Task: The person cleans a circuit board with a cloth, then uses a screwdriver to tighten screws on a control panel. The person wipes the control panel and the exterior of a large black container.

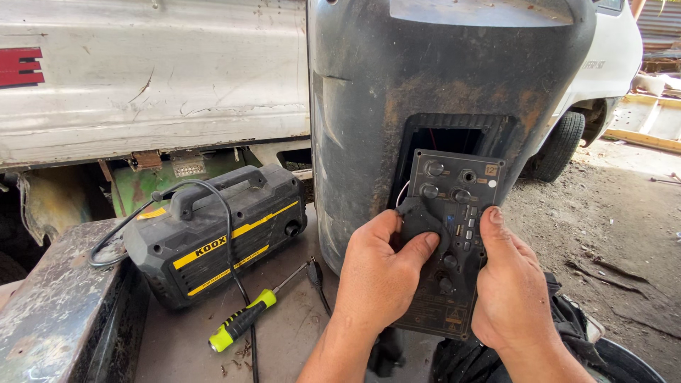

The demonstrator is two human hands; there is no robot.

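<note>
While both hands grip it, control panel [448, 241] hangs at speaker [425, 85] opening.
Left hand [379, 273] fingers curled on panel's 9 o'clock edge; right hand [507, 284] fingers pressed together at 3 o'clock.

The control panel [454, 234] is partly covered by the left hand [383, 273] and right hand [507, 291], so its lower knobs hardly show. The speaker cabinet [369, 106] is cut off at the top edge (its opening is too dark to read inside). The screwdriver [248, 315] tip lies hidden behind a cable [230, 241].
</note>
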